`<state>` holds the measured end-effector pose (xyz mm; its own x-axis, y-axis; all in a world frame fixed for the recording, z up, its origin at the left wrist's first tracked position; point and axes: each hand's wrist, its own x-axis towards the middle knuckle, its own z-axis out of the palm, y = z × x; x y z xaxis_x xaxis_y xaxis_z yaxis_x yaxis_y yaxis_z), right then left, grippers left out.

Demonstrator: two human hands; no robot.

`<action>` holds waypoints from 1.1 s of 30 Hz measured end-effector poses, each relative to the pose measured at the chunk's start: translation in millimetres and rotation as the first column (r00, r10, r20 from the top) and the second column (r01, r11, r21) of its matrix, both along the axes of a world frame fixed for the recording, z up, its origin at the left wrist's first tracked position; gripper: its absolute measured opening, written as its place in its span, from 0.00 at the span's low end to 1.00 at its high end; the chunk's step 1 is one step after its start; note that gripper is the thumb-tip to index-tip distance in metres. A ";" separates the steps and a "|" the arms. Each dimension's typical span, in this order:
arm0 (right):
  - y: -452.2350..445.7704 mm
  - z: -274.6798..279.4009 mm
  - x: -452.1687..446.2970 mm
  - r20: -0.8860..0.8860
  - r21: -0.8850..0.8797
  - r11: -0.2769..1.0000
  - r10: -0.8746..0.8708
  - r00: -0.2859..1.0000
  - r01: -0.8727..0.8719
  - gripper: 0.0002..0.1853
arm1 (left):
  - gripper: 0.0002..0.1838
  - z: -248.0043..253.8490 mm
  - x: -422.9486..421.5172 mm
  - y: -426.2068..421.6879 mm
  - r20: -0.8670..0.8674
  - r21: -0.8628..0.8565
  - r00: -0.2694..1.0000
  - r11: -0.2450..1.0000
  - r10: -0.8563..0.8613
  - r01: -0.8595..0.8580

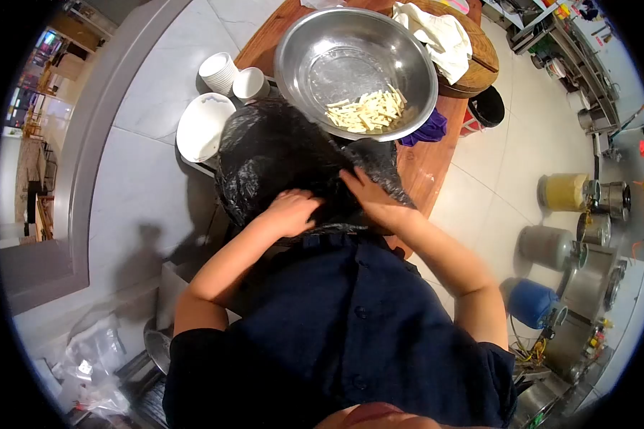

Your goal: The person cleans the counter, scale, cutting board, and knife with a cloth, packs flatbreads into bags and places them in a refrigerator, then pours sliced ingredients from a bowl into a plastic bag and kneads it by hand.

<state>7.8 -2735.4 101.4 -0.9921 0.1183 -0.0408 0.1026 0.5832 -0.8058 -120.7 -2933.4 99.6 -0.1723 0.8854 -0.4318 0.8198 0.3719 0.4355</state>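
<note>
A large black plastic bag [265,161] lies spread in front of my body. On its left part rests my left hand [293,212], its fingers bent over the plastic and partly lost against the black. My right hand [368,191] lies on the bag's right side, fingers stretched toward the middle. Whether either hand pinches the plastic is hard to see. Just beyond the bag, a wide steel basin [336,68] holds pale cut strips [368,111] near its lower rim.
White stacked cups [219,74] and a white tub [204,127] stand left of the bag. A round wooden board [479,61] bears a white cloth [436,36]. A purple cloth [428,130] lies by the basin. Right of the wooden table [436,161] are a bucket [488,107] and gas cylinders [544,243].
</note>
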 end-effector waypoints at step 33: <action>149.4 -72.2 -69.9 0.593 -0.734 0.031 -0.458 0.662 0.678 0.11 | 0.37 59.3 -42.3 5.0 0.046 0.217 0.914 0.889 0.402 -0.402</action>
<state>-62.1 -2586.0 29.1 -0.5898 0.4219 -0.6885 0.2072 -0.7451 -0.6340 -163.1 -2928.4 158.9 -0.5338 0.8119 -0.2364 0.6200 0.5659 0.5434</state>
